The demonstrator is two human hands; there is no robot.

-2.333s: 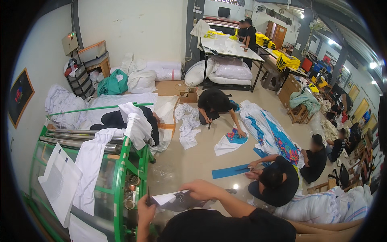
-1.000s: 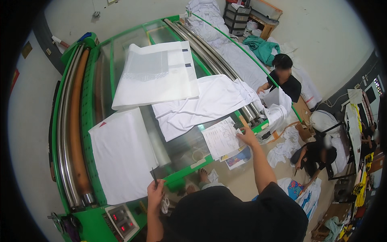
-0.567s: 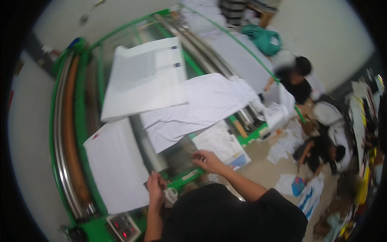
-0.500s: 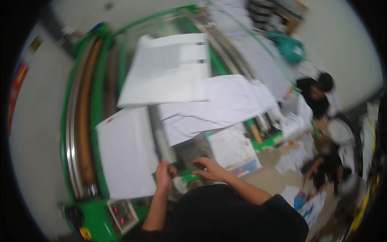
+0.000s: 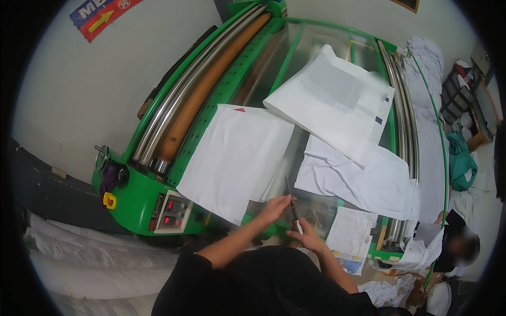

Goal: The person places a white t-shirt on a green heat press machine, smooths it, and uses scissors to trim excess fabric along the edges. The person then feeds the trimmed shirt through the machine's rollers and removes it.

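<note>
So the scissors [image 5: 293, 210] are up in front of the body, tip over the gap between the two cloths. Left hand [image 5: 274, 207] has them pinched around the middle; right hand [image 5: 307, 233] is at the white handle, can't tell if it's really gripping. Progress-wise, looks like the laying out is done: white cloth [image 5: 237, 163] spread on the green machine [image 5: 126, 210], wrinkled cloth [image 5: 353, 176] beside it, partly under the big paper [image 5: 337, 95]. No blade's in fabric, so any cutting there looks not yet begun. How much is left, hard to say.
</note>
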